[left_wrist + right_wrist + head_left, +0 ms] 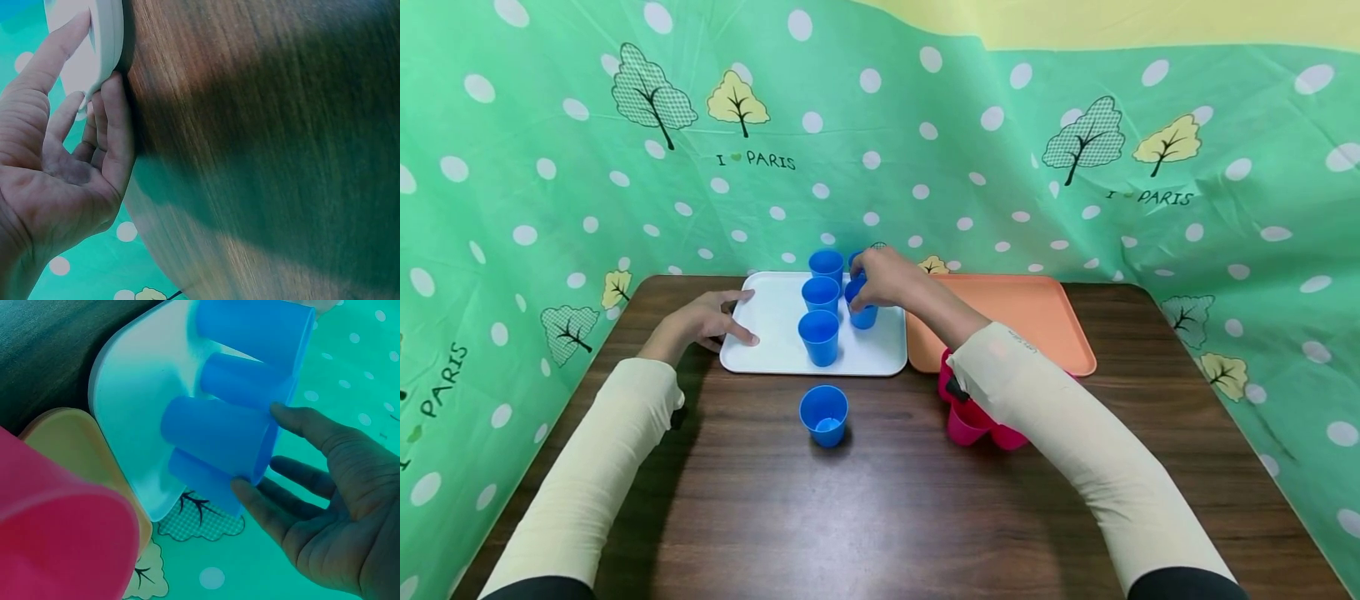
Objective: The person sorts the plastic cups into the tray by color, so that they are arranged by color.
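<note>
Your right grip pinches 1 blue cup by its rim on the white tray; your left grip clamps the tray's edge. Placing seems in hand; next likely calls for releasing cleanly.

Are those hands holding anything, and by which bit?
The right hand holds a blue cup by its rim; the left hand holds the white tray by its left edge.
</note>
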`<state>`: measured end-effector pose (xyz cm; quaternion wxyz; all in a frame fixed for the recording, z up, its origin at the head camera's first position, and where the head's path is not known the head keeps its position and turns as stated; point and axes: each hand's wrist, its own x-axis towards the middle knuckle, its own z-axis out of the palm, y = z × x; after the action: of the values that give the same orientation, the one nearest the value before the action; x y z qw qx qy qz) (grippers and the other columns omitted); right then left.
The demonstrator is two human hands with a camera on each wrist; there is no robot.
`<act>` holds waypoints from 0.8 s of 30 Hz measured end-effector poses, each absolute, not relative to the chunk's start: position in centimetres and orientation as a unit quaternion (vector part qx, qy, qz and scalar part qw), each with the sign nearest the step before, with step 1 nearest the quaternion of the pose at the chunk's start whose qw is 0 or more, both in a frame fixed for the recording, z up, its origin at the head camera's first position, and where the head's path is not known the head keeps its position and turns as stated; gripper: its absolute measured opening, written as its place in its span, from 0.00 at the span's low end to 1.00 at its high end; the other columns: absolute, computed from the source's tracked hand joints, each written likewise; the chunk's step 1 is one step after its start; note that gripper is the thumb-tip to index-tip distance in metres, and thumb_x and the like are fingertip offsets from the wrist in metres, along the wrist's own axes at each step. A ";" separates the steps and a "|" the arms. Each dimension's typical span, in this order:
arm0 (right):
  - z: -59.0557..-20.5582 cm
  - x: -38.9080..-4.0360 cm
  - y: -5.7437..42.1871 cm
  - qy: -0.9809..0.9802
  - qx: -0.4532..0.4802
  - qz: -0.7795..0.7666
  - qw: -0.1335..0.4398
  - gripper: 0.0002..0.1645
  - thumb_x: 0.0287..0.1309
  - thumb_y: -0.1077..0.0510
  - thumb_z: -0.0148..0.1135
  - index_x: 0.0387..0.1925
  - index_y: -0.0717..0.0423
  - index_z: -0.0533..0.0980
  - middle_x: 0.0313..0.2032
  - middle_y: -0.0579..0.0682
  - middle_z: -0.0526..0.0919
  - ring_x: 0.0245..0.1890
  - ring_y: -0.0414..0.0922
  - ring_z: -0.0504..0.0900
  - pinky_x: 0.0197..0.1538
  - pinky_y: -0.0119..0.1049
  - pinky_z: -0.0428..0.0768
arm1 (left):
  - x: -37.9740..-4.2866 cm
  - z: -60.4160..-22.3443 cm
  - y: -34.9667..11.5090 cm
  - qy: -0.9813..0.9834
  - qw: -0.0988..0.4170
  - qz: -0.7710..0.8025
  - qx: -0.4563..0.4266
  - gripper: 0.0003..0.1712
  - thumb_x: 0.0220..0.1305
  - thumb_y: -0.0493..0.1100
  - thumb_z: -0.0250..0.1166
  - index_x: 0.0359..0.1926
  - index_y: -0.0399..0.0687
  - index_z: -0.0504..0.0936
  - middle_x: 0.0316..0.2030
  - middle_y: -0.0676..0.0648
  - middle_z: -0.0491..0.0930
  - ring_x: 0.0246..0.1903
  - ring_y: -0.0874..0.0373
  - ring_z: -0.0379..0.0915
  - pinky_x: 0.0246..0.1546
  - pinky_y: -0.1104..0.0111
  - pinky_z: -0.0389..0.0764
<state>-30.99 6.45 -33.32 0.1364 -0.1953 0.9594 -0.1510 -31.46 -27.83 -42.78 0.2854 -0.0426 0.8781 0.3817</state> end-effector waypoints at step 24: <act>-32.8 -30.1 7.3 0.963 -0.168 -0.167 0.128 0.39 0.69 0.46 0.81 0.74 0.59 0.80 0.70 0.59 0.85 0.65 0.56 0.86 0.66 0.50 0.90 | -31.3 -42.6 -27.8 0.878 0.286 0.382 -0.039 0.69 0.67 0.45 0.85 0.94 0.59 0.47 0.85 0.22 0.52 0.77 0.28 0.68 0.70 0.36 0.84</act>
<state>-30.10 7.33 -32.80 0.1280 -0.1684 0.9630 -0.1671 -31.27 -27.76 -42.58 0.2863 -0.0394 0.8777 0.3822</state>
